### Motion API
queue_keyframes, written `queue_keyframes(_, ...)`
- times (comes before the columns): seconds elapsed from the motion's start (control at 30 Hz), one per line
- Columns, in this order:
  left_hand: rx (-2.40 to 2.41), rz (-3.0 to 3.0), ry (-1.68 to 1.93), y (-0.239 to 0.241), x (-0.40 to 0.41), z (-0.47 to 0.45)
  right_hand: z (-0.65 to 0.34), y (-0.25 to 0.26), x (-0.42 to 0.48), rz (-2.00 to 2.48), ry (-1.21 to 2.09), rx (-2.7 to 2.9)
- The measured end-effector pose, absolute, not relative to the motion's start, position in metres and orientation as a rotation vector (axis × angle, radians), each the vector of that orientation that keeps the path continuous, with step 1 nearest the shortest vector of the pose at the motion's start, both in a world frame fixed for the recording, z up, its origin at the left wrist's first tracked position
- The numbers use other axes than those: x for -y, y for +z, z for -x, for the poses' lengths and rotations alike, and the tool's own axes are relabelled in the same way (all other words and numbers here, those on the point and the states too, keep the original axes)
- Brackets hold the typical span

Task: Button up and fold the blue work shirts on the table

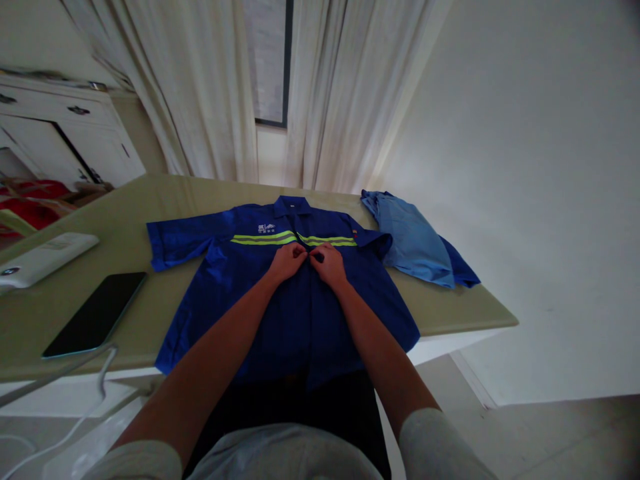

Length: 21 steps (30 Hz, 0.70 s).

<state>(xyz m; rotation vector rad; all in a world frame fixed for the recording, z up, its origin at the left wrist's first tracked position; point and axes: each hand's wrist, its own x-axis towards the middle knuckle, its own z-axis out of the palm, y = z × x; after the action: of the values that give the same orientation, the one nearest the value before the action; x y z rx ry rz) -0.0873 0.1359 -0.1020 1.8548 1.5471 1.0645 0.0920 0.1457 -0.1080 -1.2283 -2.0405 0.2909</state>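
Note:
A dark blue work shirt (250, 293) with yellow-green reflective stripes lies flat, front up, on the pale table (150, 200), its hem hanging over the near edge. My left hand (286, 261) and my right hand (327, 263) meet at the shirt's front placket just below the chest stripes. Both are closed in a pinch on the cloth edges there, fingers curled and touching each other.
A folded light blue garment (415, 240) lies at the table's right. A black phone (97, 312) and a white device (45, 257) lie at the left, with a white cable (90, 400) hanging off the edge. Curtains (325, 100), a white cabinet (65, 133) and red cloth (30, 207) stand behind.

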Motion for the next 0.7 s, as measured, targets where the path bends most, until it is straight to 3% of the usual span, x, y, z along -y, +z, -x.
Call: queue_keyframes(0.7,-1.554,-1.79,1.064,-0.105,-0.139,0.0868,-0.0923,-0.109,-0.1444,1.226,0.307,2.045)
